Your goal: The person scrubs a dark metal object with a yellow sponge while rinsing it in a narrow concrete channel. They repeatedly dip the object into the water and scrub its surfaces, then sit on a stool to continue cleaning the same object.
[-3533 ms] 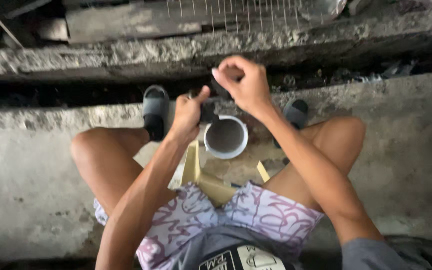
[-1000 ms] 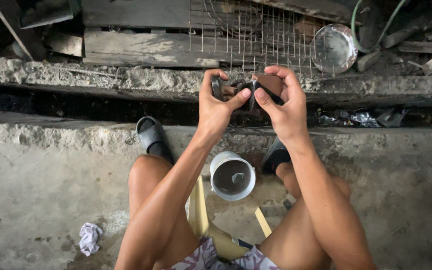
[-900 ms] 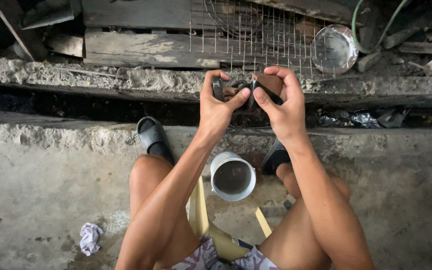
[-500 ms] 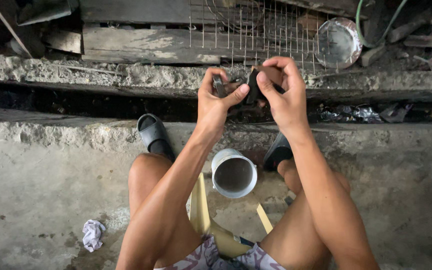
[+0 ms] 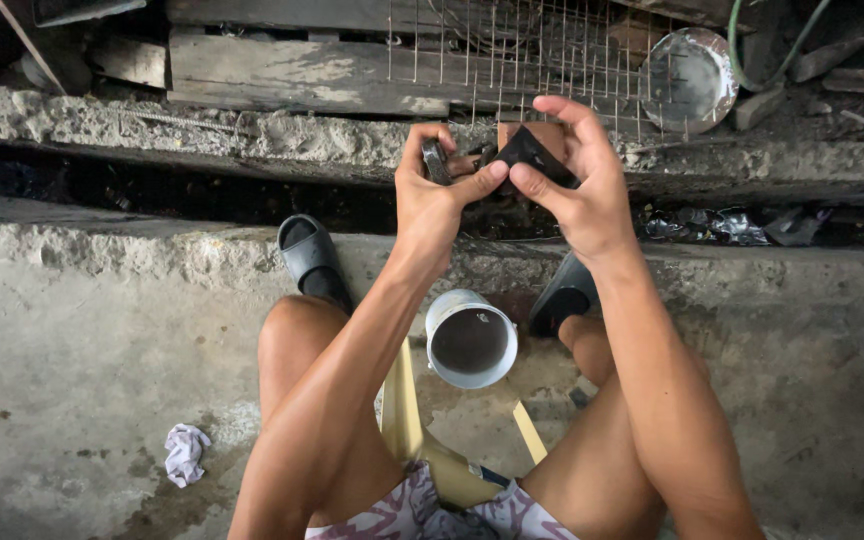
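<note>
The left hand (image 5: 432,195) is pinching a small dark metal part (image 5: 436,160), its grip pressed together around it. The right hand (image 5: 577,185) is clamping a brown block (image 5: 544,138) wrapped in dark sandpaper (image 5: 527,150), touching the part. A white cup (image 5: 469,340) is sitting well below both hands.

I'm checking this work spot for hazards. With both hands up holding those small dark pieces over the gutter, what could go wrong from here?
1. The left hand and right hand pinch the small dark pieces above the open drain channel; a slip could drop one in, out of easy reach.
2. The white cup stands between the knees, tilted, and may tip if a leg shifts.
3. Cut wire mesh lies just beyond the fingers and might scratch them.
</note>
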